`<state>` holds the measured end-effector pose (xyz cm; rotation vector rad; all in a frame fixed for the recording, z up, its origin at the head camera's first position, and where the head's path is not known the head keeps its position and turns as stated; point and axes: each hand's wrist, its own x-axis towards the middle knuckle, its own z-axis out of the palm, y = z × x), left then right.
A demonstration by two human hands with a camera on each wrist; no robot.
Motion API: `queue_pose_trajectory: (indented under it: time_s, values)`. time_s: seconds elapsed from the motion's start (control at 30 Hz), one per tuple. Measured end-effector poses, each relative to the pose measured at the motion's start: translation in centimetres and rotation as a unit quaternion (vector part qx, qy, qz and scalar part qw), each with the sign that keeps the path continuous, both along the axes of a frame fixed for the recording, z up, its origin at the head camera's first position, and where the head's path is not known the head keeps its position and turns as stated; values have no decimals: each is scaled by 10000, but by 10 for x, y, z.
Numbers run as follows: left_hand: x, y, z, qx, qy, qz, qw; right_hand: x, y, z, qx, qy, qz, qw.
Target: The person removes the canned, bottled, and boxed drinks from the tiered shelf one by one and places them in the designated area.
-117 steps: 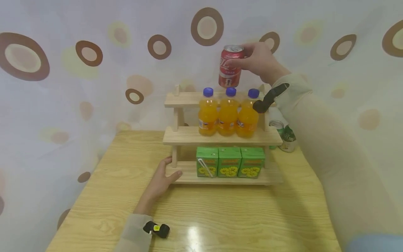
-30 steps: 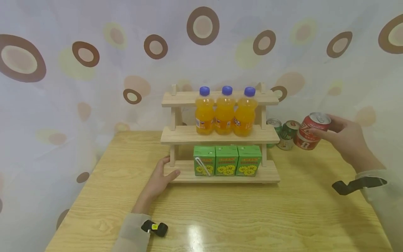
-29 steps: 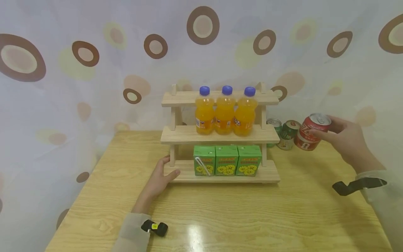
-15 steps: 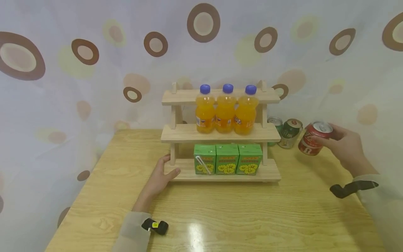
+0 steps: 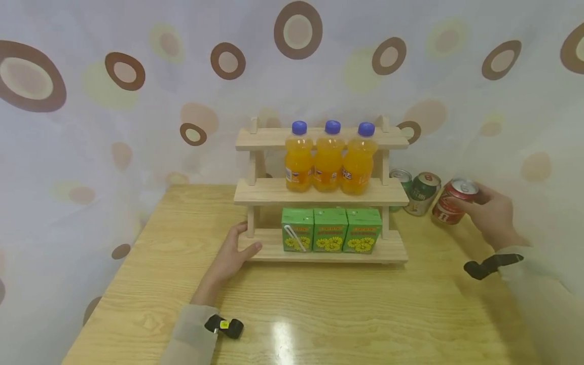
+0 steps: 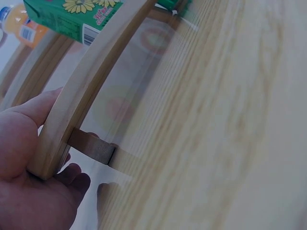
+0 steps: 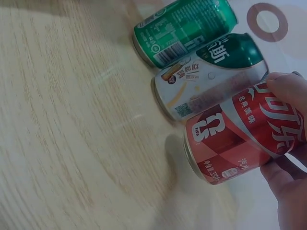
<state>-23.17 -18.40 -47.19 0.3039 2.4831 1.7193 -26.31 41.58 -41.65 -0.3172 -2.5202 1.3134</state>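
My right hand (image 5: 491, 215) holds a red soda can (image 5: 449, 209) upright at the right of the table, beside a green-and-white can (image 5: 421, 200). In the right wrist view the thumb and fingers wrap the upper part of the red can (image 7: 240, 139). My left hand (image 5: 230, 256) grips the left end of the bottom board of a three-tier wooden display shelf (image 5: 264, 192). The left wrist view shows the thumb on one side of that board (image 6: 79, 91) and the fingers curled under it.
Three orange soda bottles (image 5: 326, 165) with blue caps stand on the middle tier. Three green juice boxes (image 5: 330, 238) stand on the bottom tier, one with a straw. A green can (image 5: 400, 177) is partly hidden behind the shelf's right end. A patterned cloth (image 5: 137, 116) hangs behind.
The right hand has carried the red can from above the top tier down to the table's right side, beside the other cans. The left hand has kept its grip on the shelf.
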Motion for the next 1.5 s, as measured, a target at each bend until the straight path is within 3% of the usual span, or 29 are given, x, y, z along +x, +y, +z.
queue_pose_trajectory:
  time_s: [0.17,0.53,0.63,1.0,1.23,1.5]
  values:
    - [0,0,0,15,-1,-20,10000,-6,0,-7,-24,-298,-197,9994]
    - [0,0,0,-15,42,-37,10000,-20,-1,-10,-439,-149,-511,9976]
    - [7,3,12,9,-36,-103,9999,-23,1,-12,-528,-69,-490,9974]
    - [17,6,35,120,-165,-161,9997,-31,1,-19,-586,449,42,9973]
    - [17,6,36,131,-196,-122,9996,-24,4,-16,-456,287,408,9977]
    - [18,6,38,77,-219,-166,9996,-10,9,-12,-472,-64,35,9989]
